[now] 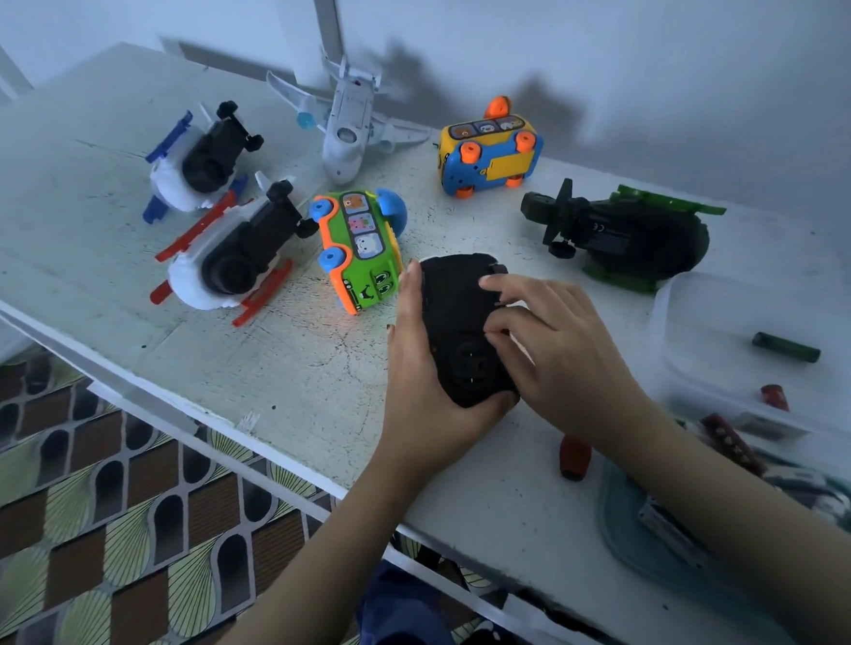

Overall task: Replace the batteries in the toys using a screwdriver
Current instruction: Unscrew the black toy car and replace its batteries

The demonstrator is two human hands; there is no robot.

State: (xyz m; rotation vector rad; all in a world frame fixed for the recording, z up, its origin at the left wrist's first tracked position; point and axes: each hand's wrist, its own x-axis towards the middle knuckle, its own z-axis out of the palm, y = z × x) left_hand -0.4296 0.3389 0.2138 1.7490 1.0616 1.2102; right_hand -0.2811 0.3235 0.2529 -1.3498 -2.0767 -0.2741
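Hands met over the near middle of the table (92, 228). Your left hand (420, 372) held the black toy (459, 319) from below and from the left, with the palm under its near end and the thumb along its left edge. The toy was turned with its underside up. Your right hand (558, 346) came from the right, and its bent fingers (496, 284) closed on the toy's right edge, the tips pressing on the underside. Whether they pinched some small part there, I could not tell. The screwdriver (575, 456) lay on the table beside your right wrist, apart from both hands, and only its red and black handle showed. The green bus (360, 249) lay on its side just left of the black toy. To the right stood a clear box (706, 311) with a dark battery (786, 346) inside.
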